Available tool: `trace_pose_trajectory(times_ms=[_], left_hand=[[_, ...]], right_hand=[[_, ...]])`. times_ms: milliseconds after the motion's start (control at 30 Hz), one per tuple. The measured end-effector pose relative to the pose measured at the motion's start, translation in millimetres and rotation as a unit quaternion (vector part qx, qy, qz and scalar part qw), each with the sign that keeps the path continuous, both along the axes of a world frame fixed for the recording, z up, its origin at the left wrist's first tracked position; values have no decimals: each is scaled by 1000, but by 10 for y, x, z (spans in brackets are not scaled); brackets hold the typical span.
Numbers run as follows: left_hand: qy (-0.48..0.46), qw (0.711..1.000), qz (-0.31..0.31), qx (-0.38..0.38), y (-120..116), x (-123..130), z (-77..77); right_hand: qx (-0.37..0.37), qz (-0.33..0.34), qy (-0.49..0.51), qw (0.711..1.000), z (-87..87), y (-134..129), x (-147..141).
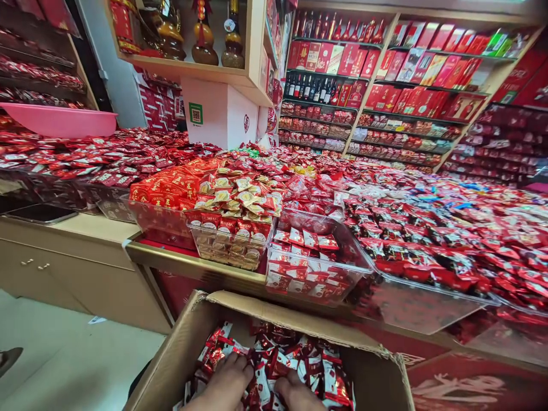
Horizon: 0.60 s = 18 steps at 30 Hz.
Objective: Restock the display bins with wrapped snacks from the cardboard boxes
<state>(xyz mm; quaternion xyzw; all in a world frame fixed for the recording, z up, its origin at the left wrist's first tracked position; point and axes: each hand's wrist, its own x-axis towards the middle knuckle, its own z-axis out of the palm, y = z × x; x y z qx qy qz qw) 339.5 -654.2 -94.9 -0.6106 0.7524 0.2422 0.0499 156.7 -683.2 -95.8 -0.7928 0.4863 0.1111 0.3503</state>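
An open cardboard box (265, 308) stands at the bottom centre, partly filled with red and white candy packets (334, 379). My left hand (229, 382) reaches into the box, its bent fingers pressed among the packets at the left. To its right, my right hand (295, 394) is also down in the packets, with mostly the thumb side showing. The fingertips of both hands are hidden, so what they grip is not clear. Beyond the box, a clear bin (312, 274) holds neat rows of similar red and white packets.
Behind the box runs a counter with a gold edge (192, 265), bearing clear bins of wrapped sweets. A pink bowl (64, 120) sits at the left, above a dark tablet (40, 213). Shelves (331, 43) with bottles and red boxes stand behind.
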Motion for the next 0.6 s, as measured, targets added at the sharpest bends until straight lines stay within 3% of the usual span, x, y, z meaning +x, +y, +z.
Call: trace_pose_trajectory(times_ms=[67,133,200,267,333,400,500,567,600], left_hand=[[0,1000,13,2,13,20,45],[1,1000,17,0,22,39,34],[3,1000,21,-1,30,59,-13],[12,1000,23,-3,36,81,-68],[29,999,18,-9,42,103,-107],[52,998,13,-16,46,120,-124],[64,998,14,-16,51,125,-111],[59,998,15,-14,50,115,-94],[55,998,14,-14,49,110,-86]], right_hand=[[4,-9,9,1000,-100,23,29],[2,-4,9,1000,-76,43,30],[-7,10,17,1000,37,62,22],[-22,32,25,999,271,78,8],[-49,62,-10,997,680,80,-33],[-106,89,-104,985,1258,32,-115],[-300,62,-188,933,2211,-230,-256],[-399,22,-147,905,2684,-538,-282],[-425,12,-89,901,2832,-713,-262]])
